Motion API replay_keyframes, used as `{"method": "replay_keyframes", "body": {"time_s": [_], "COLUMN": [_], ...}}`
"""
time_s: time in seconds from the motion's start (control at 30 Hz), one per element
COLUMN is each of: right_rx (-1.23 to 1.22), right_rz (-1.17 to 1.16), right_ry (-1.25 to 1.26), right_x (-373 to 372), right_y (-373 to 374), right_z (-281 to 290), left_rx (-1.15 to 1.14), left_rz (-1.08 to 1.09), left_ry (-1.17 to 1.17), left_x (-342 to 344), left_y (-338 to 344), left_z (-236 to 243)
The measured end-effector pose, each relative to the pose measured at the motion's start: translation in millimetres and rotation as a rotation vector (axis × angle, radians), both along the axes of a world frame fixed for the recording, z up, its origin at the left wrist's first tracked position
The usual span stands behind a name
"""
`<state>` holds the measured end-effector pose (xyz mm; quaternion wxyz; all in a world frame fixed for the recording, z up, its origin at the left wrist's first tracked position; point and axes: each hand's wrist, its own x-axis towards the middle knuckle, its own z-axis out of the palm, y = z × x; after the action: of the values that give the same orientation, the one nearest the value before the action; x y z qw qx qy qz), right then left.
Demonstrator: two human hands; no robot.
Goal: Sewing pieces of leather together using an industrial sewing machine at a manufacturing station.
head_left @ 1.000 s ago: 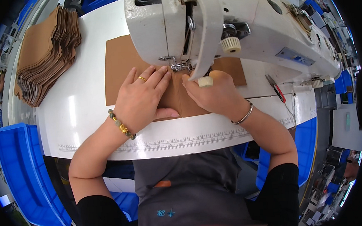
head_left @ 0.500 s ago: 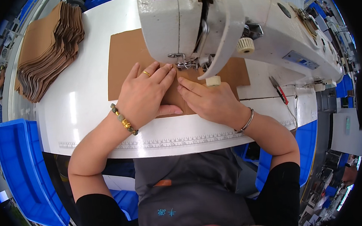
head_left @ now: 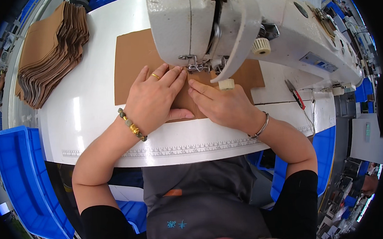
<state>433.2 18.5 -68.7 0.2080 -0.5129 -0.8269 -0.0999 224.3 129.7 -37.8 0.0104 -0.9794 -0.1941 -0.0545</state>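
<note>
I saw the brown panel under the sewing machine, apparently part-done, not yet free, left grip spread flat on it, right grip touching, pinch impossible to tell, brown stack at left, done or pending unclear.

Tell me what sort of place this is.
Probably a sewing workshop: a white sewing machine over a brown sheet, a stack of similar sheets, and blue bins beside the table.

Brown sheet, lying flat, partly beneath sewing machine
</note>
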Motion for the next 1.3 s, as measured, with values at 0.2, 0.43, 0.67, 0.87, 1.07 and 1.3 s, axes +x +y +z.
{"method": "replay_keyframes", "body": {"time_s": [0.2,0.43,0.67,0.87,1.07,1.3], "right_rx": [0.005,-0.003,-0.001,-0.025,0.006,0.029], "right_rz": [-0.001,-0.014,0.028,0.037,0.041,0.034], "right_ry": [-0.002,0.008,0.075,0.089,0.083,0.051], "right_x": [-1.4,-1.4,0.6,0.0,-0.9,-1.6], "right_y": [0.0,-0.9,2.4,1.0,2.4,2.8], "right_z": [0.3,0.0,-0.2,6.0,0.0,2.2], "left_rx": [-0.012,-0.006,-0.022,0.052,-0.018,-0.009], "left_rz": [0.001,-0.001,0.020,-0.018,0.009,0.021], "left_ry": [-0.011,-0.007,-0.024,-0.088,-0.051,-0.030], "left_x": [-1.1,-1.0,1.9,1.0,0.4,0.9], "left_y": [0.9,-0.1,-0.2,1.8,2.1,1.0], "left_z": [-2.2,-0.7,2.1,-0.1,-2.0,2.3]}}
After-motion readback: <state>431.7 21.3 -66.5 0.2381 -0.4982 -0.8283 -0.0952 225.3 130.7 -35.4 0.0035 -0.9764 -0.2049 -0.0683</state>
